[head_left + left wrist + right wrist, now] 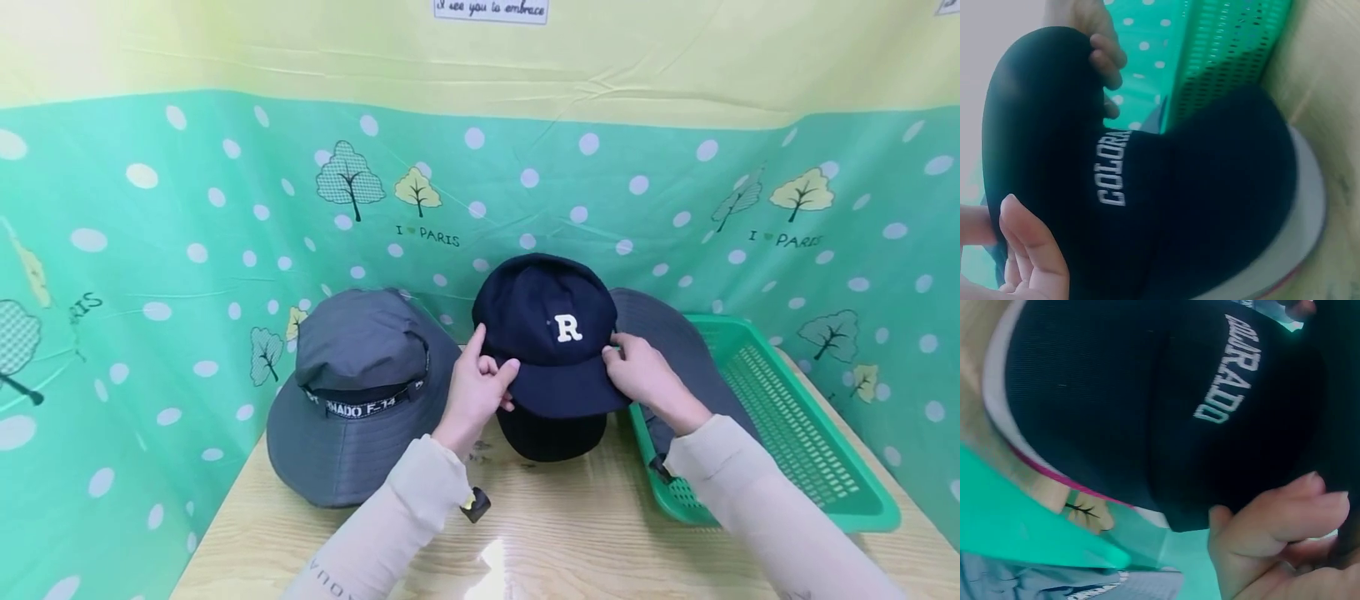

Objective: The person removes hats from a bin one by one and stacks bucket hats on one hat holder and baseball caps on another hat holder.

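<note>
Both hands hold a navy baseball cap with a white R on its front. My left hand grips it at the left end of the brim, the index finger along its side. At the right end, my right hand pinches the brim edge. Directly beneath is a black cap lettered COLORADO, its crown mostly hidden in the head view. Under that one, a pale brim with a pink edge shows in the wrist views. Whether the navy cap touches the black cap cannot be told.
A grey bucket hat with a lettered band sits left on the wooden table. Another dark grey hat leans over the left side of a green perforated basket at right. A polka-dot curtain hangs behind.
</note>
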Motion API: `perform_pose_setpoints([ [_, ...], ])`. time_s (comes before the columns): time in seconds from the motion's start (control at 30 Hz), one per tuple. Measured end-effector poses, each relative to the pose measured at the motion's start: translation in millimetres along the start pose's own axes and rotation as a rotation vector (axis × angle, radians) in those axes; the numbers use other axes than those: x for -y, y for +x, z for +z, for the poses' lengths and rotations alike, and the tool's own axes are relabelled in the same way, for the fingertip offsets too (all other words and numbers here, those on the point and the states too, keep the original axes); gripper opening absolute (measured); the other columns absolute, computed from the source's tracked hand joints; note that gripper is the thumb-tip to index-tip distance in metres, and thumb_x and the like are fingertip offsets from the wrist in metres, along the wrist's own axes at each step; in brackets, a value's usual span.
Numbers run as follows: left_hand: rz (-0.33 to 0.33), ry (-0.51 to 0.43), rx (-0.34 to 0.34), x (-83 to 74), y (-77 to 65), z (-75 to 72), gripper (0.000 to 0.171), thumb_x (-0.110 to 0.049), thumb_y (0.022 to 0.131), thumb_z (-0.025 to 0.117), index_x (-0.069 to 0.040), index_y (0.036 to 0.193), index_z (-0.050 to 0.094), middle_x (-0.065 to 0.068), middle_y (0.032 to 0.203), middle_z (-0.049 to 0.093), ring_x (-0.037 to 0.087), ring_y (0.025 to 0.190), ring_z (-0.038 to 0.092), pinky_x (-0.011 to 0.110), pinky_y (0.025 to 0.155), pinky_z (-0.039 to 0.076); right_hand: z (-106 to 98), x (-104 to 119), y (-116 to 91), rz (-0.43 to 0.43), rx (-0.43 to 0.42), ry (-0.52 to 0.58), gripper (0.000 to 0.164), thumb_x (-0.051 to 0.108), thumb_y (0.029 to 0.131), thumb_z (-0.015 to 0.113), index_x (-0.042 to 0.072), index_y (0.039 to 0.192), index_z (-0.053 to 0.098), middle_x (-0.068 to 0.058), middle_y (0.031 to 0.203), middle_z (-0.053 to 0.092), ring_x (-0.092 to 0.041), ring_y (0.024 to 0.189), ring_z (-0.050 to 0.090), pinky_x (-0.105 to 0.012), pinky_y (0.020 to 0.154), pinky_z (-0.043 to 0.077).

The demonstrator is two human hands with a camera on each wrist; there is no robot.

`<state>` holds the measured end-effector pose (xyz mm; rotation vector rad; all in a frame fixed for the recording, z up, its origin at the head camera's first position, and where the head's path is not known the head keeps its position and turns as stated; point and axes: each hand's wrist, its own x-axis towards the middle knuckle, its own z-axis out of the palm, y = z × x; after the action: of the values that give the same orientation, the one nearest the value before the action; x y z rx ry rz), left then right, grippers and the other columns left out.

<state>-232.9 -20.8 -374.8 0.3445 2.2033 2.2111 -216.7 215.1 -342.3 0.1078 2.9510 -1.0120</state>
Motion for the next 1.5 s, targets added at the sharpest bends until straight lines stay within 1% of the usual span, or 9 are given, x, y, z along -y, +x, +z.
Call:
perform_pose_setpoints([
  [0.1, -0.033, 0.01, 0.035, 6.8, -4.7, -1.5, 0.079, -0.007, 0.089, 0.067, -0.011, 0.152, 0.019, 0.0, 0.058, 0.045, 0.015, 0.041, 0.051, 0.034, 0.046, 0.053, 4.4, -6.4, -5.4, 0.007, 0.065, -0.003, 0.047, 0.021, 0.102, 0.034, -0.007, 0.139, 0.038, -0.029, 0.124, 0.052, -0.033, 0.083, 0.06, -0.041, 0.066, 0.048],
  [0.23, -0.043, 0.01, 0.053, 16.9, -9.9, -4.3, 0.081, -0.006, 0.089, 0.066, -0.01, 0.153, 0.015, 0.001, 0.062, 0.043, 0.022, 0.041, 0.052, 0.037, 0.047, 0.053, 11.3, -10.7, -13.0, -0.025, 0.071, -0.031, 0.045, 0.019, 0.102, 0.035, -0.009, 0.137, 0.038, -0.032, 0.128, 0.049, -0.042, 0.1, 0.058, -0.048, 0.079, 0.049],
  [0.33, -0.014, 0.0, 0.064, 19.4, -9.8, -6.6, 0.083, -0.004, 0.089, 0.065, -0.016, 0.153, 0.014, 0.003, 0.066, 0.043, 0.027, 0.044, 0.052, 0.04, 0.049, 0.053, 11.9, -8.9, -17.5, -0.052, 0.001, -0.043, 0.051, 0.02, 0.102, 0.035, -0.011, 0.142, 0.028, -0.034, 0.135, 0.042, -0.046, 0.123, 0.043, -0.055, 0.095, 0.04],
  [0.57, 0.045, -0.009, 0.021, -0.3, 2.5, -9.2, 0.076, -0.005, 0.09, 0.065, -0.014, 0.152, 0.023, 0.001, 0.063, 0.046, 0.017, 0.044, 0.052, 0.033, 0.049, 0.053, 0.0, 10.8, -7.4, -0.115, -0.187, 0.009, 0.059, 0.021, 0.101, 0.036, 0.004, 0.152, 0.012, -0.022, 0.104, 0.056, -0.037, 0.103, 0.054, -0.05, 0.086, 0.042],
  [0.73, -0.014, -0.057, 0.018, -5.2, 12.0, -9.0, 0.073, -0.007, 0.089, 0.066, 0.0, 0.149, 0.024, -0.001, 0.06, 0.048, 0.012, 0.045, 0.051, 0.029, 0.049, 0.052, -9.6, 22.0, 6.3, -0.079, -0.069, -0.052, 0.055, 0.02, 0.101, 0.028, -0.001, 0.15, 0.016, -0.027, 0.148, 0.031, -0.04, 0.136, 0.03, -0.053, 0.107, 0.029],
  [0.83, -0.067, -0.062, 0.047, -2.9, 11.7, -7.7, 0.074, -0.007, 0.089, 0.066, 0.003, 0.148, 0.022, -0.001, 0.057, 0.048, 0.012, 0.045, 0.051, 0.028, 0.049, 0.052, -13.0, 23.0, 9.1, -0.056, 0.016, -0.106, 0.053, 0.017, 0.1, 0.025, -0.006, 0.147, 0.022, -0.028, 0.15, 0.026, -0.042, 0.137, 0.026, -0.053, 0.107, 0.029],
  [1.1, -0.096, 0.038, 0.108, 17.0, 3.1, -6.9, 0.077, -0.009, 0.091, 0.065, -0.004, 0.151, 0.018, -0.001, 0.056, 0.044, 0.015, 0.044, 0.05, 0.034, 0.049, 0.053, 0.3, 12.6, 7.7, -0.033, 0.159, -0.271, 0.053, 0.011, 0.094, 0.024, -0.012, 0.141, 0.033, -0.032, 0.143, 0.035, -0.046, 0.132, 0.032, -0.054, 0.105, 0.032],
  [1.37, -0.041, 0.094, 0.152, 50.6, -5.0, -9.4, 0.085, -0.005, 0.091, 0.063, -0.024, 0.154, 0.009, 0.003, 0.062, 0.041, 0.029, 0.048, 0.052, 0.036, 0.046, 0.05, 29.0, 9.6, 2.4, 0.107, 0.153, -0.456, 0.038, 0.013, 0.091, 0.04, -0.014, 0.117, 0.049, -0.032, 0.11, 0.052, -0.045, 0.097, 0.056, -0.055, 0.076, 0.048],
  [1.5, -0.027, 0.103, 0.143, 64.2, -9.0, -11.2, 0.087, -0.001, 0.09, 0.063, -0.023, 0.154, 0.009, 0.006, 0.062, 0.043, 0.024, 0.044, 0.05, 0.032, 0.043, 0.046, 41.8, 8.1, 2.2, -0.053, 0.206, -0.64, 0.027, 0.009, 0.087, 0.048, -0.014, 0.088, 0.061, -0.027, 0.092, 0.058, -0.038, 0.082, 0.058, -0.046, 0.073, 0.049],
])
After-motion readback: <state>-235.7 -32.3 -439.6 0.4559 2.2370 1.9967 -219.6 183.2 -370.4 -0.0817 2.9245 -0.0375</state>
